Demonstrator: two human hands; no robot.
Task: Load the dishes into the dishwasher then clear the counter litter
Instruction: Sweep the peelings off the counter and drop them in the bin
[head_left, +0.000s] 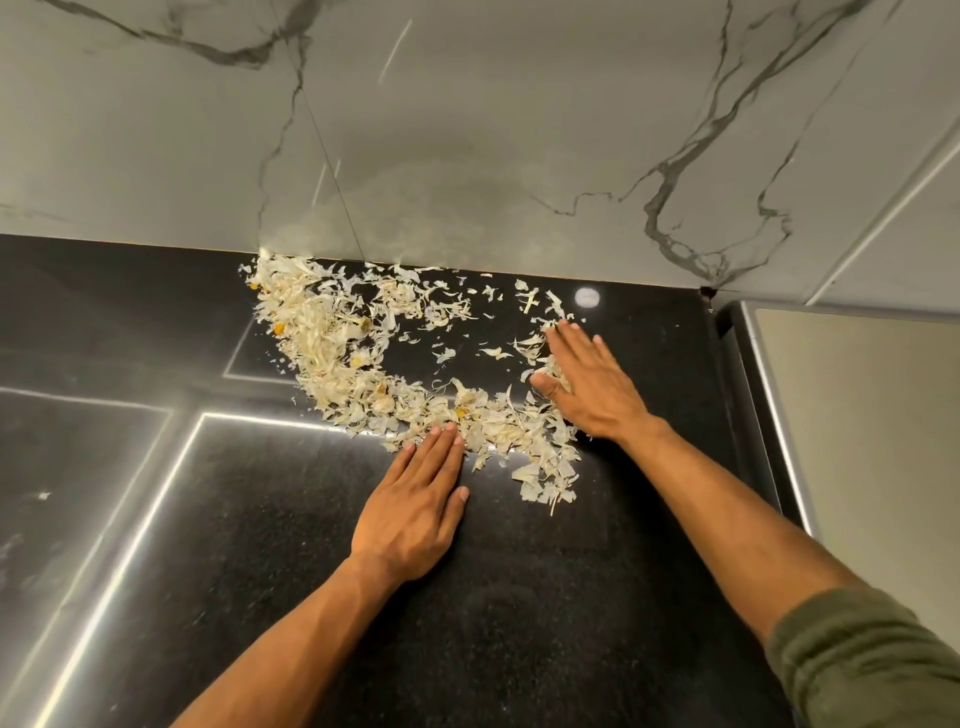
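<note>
Pale, dry, papery peelings (332, 338) with a few yellow bits lie scattered in a curved band on the black speckled counter (260, 545), from the back wall down to the middle. My left hand (415, 504) lies flat on the counter, fingers together, its fingertips touching the lower edge of the litter. My right hand (587, 379) rests flat on its side at the right end of the band, fingers extended, with peelings against the palm and thumb. Neither hand holds anything. No dishes or dishwasher are in view.
A grey marble-patterned wall (467, 130) rises behind the counter. At the right a metal-edged beige appliance or panel (857, 415) borders the counter. Bright light strips reflect on the counter's left half.
</note>
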